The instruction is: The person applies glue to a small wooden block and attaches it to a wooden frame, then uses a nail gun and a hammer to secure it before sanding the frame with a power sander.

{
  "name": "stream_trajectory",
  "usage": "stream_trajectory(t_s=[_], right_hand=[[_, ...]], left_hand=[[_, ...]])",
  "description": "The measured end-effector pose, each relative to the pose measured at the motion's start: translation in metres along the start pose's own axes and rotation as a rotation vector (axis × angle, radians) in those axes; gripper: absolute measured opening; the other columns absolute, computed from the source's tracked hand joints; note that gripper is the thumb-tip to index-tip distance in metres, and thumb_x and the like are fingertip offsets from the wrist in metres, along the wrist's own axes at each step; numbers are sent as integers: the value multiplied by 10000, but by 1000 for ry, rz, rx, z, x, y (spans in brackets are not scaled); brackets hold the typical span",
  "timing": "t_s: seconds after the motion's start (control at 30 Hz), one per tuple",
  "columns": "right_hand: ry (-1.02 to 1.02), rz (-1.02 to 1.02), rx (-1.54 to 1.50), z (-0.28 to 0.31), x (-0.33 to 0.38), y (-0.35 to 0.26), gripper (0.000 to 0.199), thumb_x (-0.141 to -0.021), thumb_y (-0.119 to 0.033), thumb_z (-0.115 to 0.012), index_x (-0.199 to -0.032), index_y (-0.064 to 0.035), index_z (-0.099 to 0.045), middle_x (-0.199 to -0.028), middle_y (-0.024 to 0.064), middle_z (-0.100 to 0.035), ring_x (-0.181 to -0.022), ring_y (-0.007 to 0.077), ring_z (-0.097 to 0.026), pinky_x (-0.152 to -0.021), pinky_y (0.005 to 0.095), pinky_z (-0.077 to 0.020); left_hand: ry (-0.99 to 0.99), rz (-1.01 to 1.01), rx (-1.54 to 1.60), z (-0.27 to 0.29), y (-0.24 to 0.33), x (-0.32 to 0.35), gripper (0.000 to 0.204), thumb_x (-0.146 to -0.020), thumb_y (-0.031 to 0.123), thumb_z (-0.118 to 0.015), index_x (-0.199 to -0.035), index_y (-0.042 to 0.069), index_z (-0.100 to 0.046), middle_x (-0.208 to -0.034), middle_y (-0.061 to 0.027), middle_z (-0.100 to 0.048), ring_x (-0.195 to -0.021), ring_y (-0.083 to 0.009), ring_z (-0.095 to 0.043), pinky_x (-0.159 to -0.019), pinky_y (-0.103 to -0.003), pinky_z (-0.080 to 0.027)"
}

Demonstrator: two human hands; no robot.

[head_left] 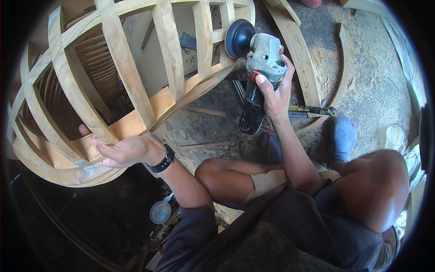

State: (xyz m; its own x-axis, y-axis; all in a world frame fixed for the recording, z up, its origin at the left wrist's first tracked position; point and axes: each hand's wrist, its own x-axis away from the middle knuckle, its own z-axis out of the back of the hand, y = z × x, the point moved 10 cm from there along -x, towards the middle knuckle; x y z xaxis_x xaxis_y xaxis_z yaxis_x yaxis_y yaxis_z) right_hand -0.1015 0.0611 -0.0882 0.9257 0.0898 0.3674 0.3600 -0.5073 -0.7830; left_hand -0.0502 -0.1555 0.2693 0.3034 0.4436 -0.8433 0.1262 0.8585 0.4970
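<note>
At the right end of the frame (128, 68) is the grinder (266, 59), the right hand (277, 93) clamped around it. The left hand (129, 152) clasps the frame's near edge. The pad (239, 38) sits against or just short of the frame, hard to tell; held one-handed, it could catch and gouge the wood.

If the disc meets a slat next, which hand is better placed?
Likely the right hand: it holds the power tool, its black disc near the slats; the left hand grips the wooden frame.
</note>
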Motion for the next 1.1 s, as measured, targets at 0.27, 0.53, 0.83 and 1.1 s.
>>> stream_trajectory(t_s=[0.27, 0.53, 0.83, 1.1], right_hand=[[-40, 19, -16, -15, 0, -7, 845, -866, -260, -762, -1483, 62, -282, -1352, 220, -488, -1256, 280, -529, -1109, 406, -397], [46, -10, 39, 10, -8, -2, 832, -892, -270, -762, -1481, 62, -278, -1339, 211, -505, -1235, 264, -544, -1086, 405, -419], [-24, 48, 91, -6, -6, -3, 859, -871, -292, -781, -1480, 60, -288, -1339, 218, -491, -1245, 279, -536, -1089, 406, -416], [56, 30, 116, 9, -10, -4, 843, -881, -271, -773, -1476, 69, -281, -1307, 207, -524, -1201, 249, -558, -1075, 387, -427]], left_hand=[[7, 11, -7, 3, -5, 1, 726, -974, 37, -493, -1588, -20, -111, -1407, -333, -537, -1288, -369, -595, -1163, -487, -455], [-14, -17, -13, -3, 4, 2, 780, -965, 31, -502, -1607, 12, -61, -1408, -333, -533, -1292, -369, -592, -1174, -483, -444], [-14, -28, -7, 3, 0, 0, 810, -979, 0, -472, -1625, 87, 8, -1423, -336, -506, -1301, -374, -583, -1192, -492, -423], [-28, -25, 3, 1, 0, -1, 817, -975, -3, -477, -1626, 82, 8, -1421, -332, -509, -1304, -374, -580, -1196, -492, -415]])
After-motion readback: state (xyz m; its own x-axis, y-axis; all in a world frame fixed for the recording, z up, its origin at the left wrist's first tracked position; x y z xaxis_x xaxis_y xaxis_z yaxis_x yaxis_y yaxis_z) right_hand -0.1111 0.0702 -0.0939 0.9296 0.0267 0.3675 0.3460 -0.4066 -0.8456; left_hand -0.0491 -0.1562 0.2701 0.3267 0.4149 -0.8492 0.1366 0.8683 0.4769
